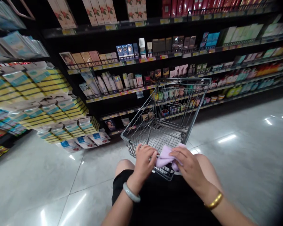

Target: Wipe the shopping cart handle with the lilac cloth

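Holds a soft, folded lilac cloth (165,153) at the near end of a grey wire-mesh metal shopping cart (169,133), beside its near right corner. Grips the right part of the cloth with the right hand (188,164), fingers bent over the fabric. Has the left hand (143,161) loosely curled at the cart's near edge, just left of the cloth; cannot tell any grip on the rim. Wears a pale, smooth, rounded bangle (131,193) on the left wrist and a shiny gold-coloured bangle (214,201) on the right, with a black garment (160,204) across the lap. Faces long black shelving (153,22) beyond the cart's far edge, with tall cream flower-printed boxes (101,12) at top left and glossy red boxes (191,8) at top right. Shows striped yellow-and-blue packs (58,108) stacked left of the cart, above a shiny grey floor (245,150).
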Demonstrator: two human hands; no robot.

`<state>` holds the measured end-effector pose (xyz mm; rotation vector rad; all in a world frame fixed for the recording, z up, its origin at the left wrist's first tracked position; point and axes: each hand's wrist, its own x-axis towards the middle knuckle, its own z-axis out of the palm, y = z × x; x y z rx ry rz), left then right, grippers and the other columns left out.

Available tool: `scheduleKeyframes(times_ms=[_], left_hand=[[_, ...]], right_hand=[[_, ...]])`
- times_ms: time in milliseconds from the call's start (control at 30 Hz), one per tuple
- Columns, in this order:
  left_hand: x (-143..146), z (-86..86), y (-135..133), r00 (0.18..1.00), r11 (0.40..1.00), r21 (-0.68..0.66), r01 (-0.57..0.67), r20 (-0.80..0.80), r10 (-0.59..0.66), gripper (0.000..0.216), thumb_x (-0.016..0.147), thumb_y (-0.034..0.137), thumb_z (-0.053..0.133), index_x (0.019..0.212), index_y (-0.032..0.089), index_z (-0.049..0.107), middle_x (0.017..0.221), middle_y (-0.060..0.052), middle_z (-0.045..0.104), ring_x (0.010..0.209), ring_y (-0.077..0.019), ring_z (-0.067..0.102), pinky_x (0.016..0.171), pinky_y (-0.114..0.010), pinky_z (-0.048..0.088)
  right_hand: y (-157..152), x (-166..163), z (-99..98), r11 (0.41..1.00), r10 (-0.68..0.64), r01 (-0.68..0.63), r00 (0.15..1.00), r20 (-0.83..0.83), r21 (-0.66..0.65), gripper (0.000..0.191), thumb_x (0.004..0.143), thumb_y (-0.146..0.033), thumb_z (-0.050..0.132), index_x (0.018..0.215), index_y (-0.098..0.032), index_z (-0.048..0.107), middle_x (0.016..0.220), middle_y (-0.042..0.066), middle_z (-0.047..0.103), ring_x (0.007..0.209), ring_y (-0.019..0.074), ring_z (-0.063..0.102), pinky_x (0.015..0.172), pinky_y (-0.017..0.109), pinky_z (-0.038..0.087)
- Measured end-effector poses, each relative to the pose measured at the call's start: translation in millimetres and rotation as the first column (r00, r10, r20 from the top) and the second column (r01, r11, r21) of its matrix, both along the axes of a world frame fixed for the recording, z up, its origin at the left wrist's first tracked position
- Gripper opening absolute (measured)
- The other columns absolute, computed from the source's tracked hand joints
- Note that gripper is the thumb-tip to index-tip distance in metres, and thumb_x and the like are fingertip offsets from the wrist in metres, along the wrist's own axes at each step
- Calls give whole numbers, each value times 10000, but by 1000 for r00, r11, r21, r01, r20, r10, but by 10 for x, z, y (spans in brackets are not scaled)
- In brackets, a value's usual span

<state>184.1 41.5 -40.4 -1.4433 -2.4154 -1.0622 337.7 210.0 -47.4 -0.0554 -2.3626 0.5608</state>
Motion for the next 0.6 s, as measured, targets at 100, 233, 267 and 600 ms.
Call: scheduleKeyframes(times_ms=[100,233,267,600], left_hand=[[135,-71,86,995,999,13,37,94,-38,409,1005,337,324,794,241,662,777,14,687,843,-153,592,1078,-420,251],[48,-90,84,985,997,46,62,160,-68,498,1017,345,253,785,252,684,744,11,686,788,-153,587,993,-399,307],[14,-87,79,983,996,49,68,167,-76,512,1017,348,247,782,257,692,747,11,692,787,-153,589,977,-395,314],[-249,-96,46,992,996,82,-19,128,8,539,1007,391,281,653,240,658,664,16,664,737,-142,587,977,-380,332]], right_hand=[[-27,5,-18,993,115,-115,993,2,20,298,909,-106,470,1105,-255,637,1113,61,661,1055,200,599,1019,467,472],[213,25,-24,1000,-9,9,1000,-6,30,267,921,-146,480,1097,-253,650,1127,64,653,1084,217,589,1007,476,481],[262,18,-23,998,-64,65,998,-13,21,265,921,-158,479,1101,-250,651,1138,67,649,1094,224,587,1008,484,480],[134,-114,-17,992,99,-101,995,30,75,298,877,-91,514,1094,-251,641,1130,62,664,1083,209,607,1050,504,446]])
